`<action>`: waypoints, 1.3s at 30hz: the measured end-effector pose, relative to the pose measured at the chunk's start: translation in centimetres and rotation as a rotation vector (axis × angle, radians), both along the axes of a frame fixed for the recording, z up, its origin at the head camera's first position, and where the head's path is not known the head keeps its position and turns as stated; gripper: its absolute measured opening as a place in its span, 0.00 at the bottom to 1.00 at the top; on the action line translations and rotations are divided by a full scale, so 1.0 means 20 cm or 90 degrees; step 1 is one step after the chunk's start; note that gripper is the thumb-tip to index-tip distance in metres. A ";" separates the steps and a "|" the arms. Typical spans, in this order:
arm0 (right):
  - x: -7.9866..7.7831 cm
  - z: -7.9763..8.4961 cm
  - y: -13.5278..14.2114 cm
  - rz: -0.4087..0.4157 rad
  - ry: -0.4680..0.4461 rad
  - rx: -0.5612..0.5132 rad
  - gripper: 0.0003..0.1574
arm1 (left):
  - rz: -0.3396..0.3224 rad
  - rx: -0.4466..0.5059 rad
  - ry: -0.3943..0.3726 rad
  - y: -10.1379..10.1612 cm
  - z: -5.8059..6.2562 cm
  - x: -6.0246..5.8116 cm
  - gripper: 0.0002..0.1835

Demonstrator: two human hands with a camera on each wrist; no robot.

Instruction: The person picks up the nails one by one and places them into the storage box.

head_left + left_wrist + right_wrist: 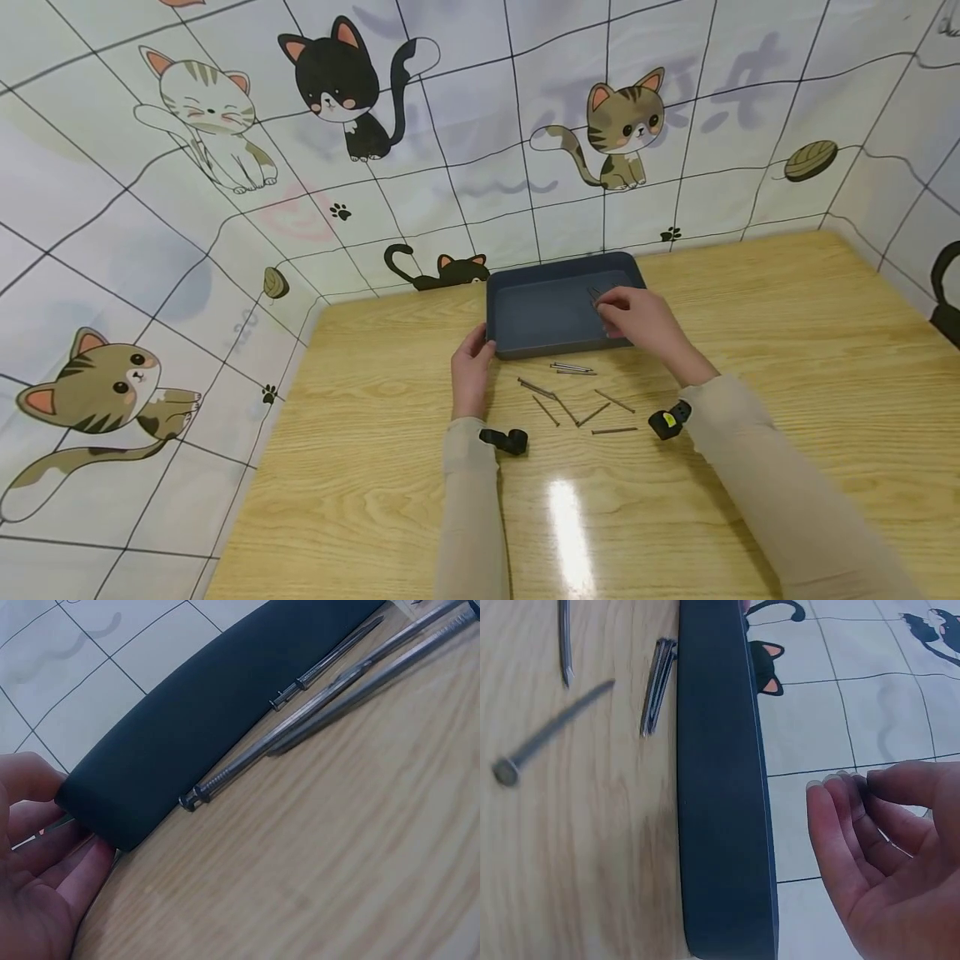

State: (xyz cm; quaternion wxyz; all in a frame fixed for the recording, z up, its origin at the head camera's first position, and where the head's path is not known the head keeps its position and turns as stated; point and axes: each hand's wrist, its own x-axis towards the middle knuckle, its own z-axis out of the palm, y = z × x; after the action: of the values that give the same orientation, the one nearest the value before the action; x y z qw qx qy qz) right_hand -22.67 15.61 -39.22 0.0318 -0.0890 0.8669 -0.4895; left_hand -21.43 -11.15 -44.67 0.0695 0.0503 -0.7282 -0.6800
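Observation:
A shallow dark blue tray [525, 321] lies on the wooden table against the wall. My left hand [470, 371] holds its near left corner, with thumb and fingers at the end wall in the left wrist view. Over the tray's right part, my right hand [647, 323] pinches thin nails [593, 295], whose ends poke out past the fingertips. Most of their length is hidden by the fingers. Several loose nails [615, 431] lie scattered on the table in front of the tray. A few nails [657, 686] lie close along its front wall.
The wood-grain table [360, 467] meets a wall covering [480, 125] printed with cartoon cats, at the back and both sides. Small black cameras sit on both wrists, the left wrist camera [506, 441] and the right wrist camera [669, 420].

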 end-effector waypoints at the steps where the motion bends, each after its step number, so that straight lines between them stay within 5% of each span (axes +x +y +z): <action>1: 0.02 0.00 0.00 0.002 -0.003 -0.004 0.19 | -0.002 -0.001 0.001 0.00 0.00 0.00 0.21; 21: 0.17 -0.10 -0.01 0.013 -0.033 -0.065 0.21 | -0.004 -0.005 0.015 0.00 0.00 0.00 0.21; 27: 0.17 -0.13 -0.01 0.043 -0.049 -0.062 0.20 | -0.002 0.015 0.006 -0.01 -0.06 -0.03 0.21; 32: 0.17 -0.15 0.00 0.088 -0.056 -0.033 0.19 | 0.016 -0.014 0.011 -0.02 -0.13 -0.06 0.20; 39: 0.18 -0.15 0.01 0.137 -0.048 0.091 0.20 | 0.018 -0.015 0.013 -0.02 -0.13 -0.07 0.20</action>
State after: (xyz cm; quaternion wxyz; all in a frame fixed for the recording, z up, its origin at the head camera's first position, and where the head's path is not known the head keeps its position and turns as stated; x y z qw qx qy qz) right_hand -19.06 15.87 -42.31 0.1229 -0.1610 0.8830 -0.4234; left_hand -22.87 -11.53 -47.22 0.0873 0.0525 -0.7348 -0.6706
